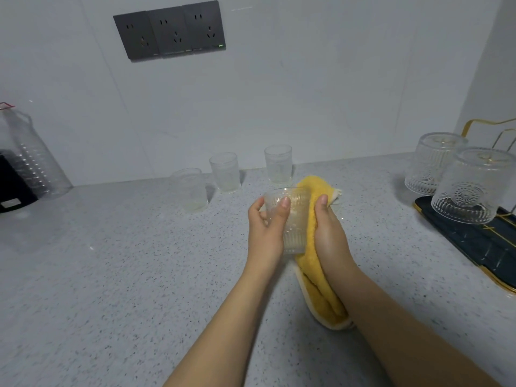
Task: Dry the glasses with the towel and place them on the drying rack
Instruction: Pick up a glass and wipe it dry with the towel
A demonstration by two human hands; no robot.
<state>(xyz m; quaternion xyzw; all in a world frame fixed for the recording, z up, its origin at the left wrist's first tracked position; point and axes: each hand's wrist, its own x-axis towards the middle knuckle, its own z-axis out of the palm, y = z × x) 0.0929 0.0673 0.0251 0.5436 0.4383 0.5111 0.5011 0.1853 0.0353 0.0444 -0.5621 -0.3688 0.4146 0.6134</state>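
Above the near counter, the left hand (266, 227) grips the glass (290, 219); the right hand (331, 233) presses the towel (321, 297) against it: best turn the glass steadily.

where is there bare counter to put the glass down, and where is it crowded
Bare counter spreads left of the left hand, in front of the three upright glasses and right of the plastic jug. Another bare strip lies between the yellow towel and the drying rack. The rack's far end is crowded by two upturned glasses.
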